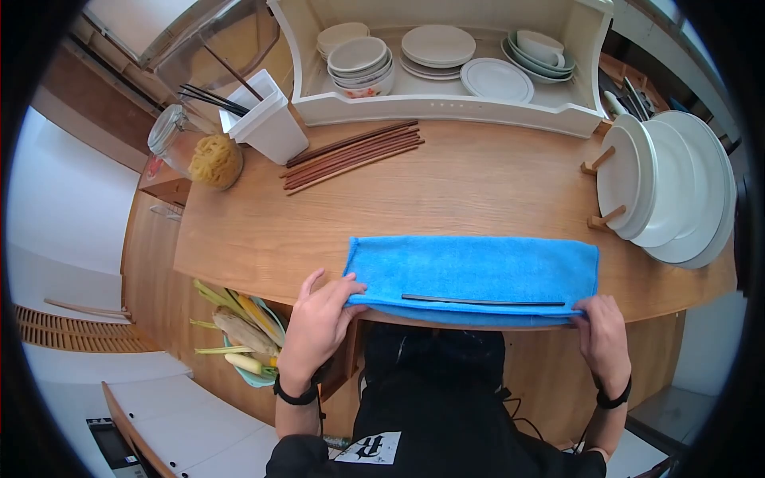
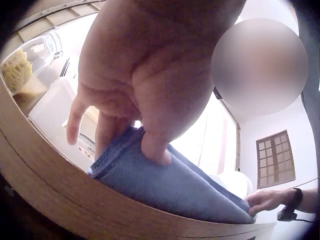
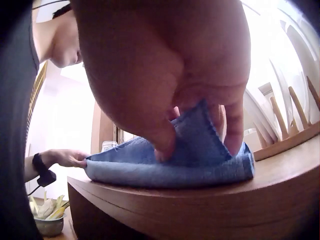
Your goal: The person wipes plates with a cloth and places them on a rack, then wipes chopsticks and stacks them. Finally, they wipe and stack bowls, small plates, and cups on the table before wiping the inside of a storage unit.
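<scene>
A blue towel [image 1: 470,267], folded into a long strip, lies along the front edge of the wooden table. One thin black chopstick [image 1: 482,300] rests lengthwise on it near its front edge. My left hand [image 1: 317,323] pinches the towel's front left corner between thumb and fingers. At the opposite end, my right hand [image 1: 604,334] grips the front right corner. In the right wrist view a corner of the towel [image 3: 197,137] is lifted between thumb and fingers. The left wrist view shows the thumb on top of the towel [image 2: 165,185].
Brown chopsticks [image 1: 351,159] lie behind the towel, beside a white holder [image 1: 271,127] with dark chopsticks and a pasta jar [image 1: 215,159]. A white shelf [image 1: 446,111] holds bowls and plates. Plates [image 1: 669,191] stand in a rack at right. Below left is a vegetable basin [image 1: 259,378].
</scene>
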The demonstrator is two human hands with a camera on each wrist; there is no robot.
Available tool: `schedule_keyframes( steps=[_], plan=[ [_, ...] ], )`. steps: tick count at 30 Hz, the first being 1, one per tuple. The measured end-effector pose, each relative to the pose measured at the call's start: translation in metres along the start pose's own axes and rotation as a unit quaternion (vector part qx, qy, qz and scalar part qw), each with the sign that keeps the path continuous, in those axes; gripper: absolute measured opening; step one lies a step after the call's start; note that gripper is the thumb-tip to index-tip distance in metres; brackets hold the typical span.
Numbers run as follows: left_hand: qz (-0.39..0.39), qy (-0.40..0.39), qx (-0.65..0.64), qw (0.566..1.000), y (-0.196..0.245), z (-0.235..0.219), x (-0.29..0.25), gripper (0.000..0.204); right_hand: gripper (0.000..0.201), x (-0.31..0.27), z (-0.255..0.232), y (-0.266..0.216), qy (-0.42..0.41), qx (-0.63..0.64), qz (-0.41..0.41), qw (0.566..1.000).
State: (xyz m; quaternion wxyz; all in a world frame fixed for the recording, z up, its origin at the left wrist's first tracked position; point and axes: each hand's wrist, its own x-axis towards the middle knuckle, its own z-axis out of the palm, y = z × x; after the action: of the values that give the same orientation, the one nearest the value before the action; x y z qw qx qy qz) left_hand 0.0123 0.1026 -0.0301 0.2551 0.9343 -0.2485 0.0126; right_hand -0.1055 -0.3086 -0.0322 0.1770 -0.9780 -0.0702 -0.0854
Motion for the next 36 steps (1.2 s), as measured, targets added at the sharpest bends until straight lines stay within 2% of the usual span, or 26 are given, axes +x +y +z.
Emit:
schedule_keyframes(
  steps=[5,8,11,12,15,18,21,24,27,30,34,36],
  plan=[
    [-0.054,0.016,0.029,0.998,0.007,0.002,0.014,0.021,0.020,0.023,0.001,0.008,0.019,-0.021,0.028,0.999],
    [-0.065,0.099,0.039,0.992,0.018,0.012,0.024,0.028,0.022,0.046,-0.001,-0.009,0.118,-0.140,-0.010,0.983],
    [-0.024,0.194,0.079,0.978,0.037,0.021,0.033,0.030,0.026,0.046,0.002,-0.024,0.176,-0.193,-0.106,0.959],
    [0.025,0.174,0.087,0.981,0.036,0.025,0.030,0.033,0.031,0.041,-0.001,-0.035,0.121,-0.160,-0.130,0.971],
    [0.180,0.024,0.060,0.982,0.044,0.033,0.026,0.033,0.033,0.045,-0.004,-0.059,-0.060,-0.045,-0.160,0.984],
    [0.150,0.006,0.019,0.989,0.060,0.049,0.025,0.027,0.032,0.048,0.010,-0.044,-0.091,-0.036,-0.139,0.985],
    [0.120,0.006,-0.051,0.991,0.055,0.046,0.020,0.021,0.027,0.052,0.010,-0.023,-0.113,0.058,-0.094,0.987],
    [0.019,0.004,-0.067,0.998,0.059,0.040,0.021,0.019,0.016,0.060,0.013,-0.030,-0.077,-0.005,-0.135,0.988],
    [0.093,0.043,-0.011,0.995,0.059,0.051,0.029,0.018,0.010,0.068,0.020,-0.041,-0.083,-0.098,-0.189,0.974],
    [0.101,0.081,0.043,0.991,0.076,0.063,0.033,0.018,0.008,0.078,0.025,-0.052,-0.090,-0.146,-0.241,0.955],
    [0.048,0.064,0.011,0.997,0.070,0.073,0.035,0.017,0.010,0.086,0.026,-0.057,-0.135,-0.163,-0.255,0.944],
    [0.040,0.057,-0.009,0.998,0.065,0.070,0.037,0.017,0.011,0.087,0.026,-0.054,-0.120,-0.145,-0.255,0.948]
  ],
)
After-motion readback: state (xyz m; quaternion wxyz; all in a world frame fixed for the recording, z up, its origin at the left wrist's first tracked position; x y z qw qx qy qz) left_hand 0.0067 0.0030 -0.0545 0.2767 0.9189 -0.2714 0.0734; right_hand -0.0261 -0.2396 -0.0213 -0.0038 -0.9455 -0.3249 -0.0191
